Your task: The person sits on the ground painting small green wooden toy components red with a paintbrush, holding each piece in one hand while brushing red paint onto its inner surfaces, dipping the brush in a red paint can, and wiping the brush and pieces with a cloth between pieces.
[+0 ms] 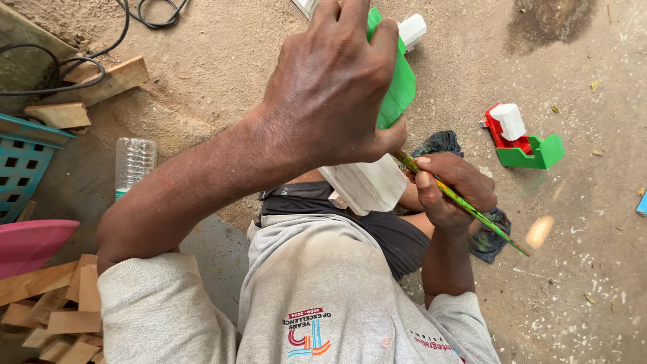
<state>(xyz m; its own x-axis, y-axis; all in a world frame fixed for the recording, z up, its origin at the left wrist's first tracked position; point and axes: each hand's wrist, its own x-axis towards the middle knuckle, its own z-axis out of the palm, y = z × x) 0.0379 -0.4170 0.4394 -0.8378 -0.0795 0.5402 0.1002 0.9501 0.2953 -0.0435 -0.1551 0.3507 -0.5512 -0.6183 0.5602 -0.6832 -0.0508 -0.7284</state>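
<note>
While my left hand (pixel 330 87) grips the green-and-white wooden piece (pixel 377 141) tilted up over my lap, my right hand (pixel 451 189) pinches the paint-smeared brush (pixel 472 209) just beside it, its bristle end touching the green edge, handle slanting down-right.

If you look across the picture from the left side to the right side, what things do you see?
Teal plastic basket → clear plastic bottle → left hand gripping a half-green, half-white wooden piece → right hand holding a paint-streaked brush → small red, white and green painted toy on the sandy ground.
</note>
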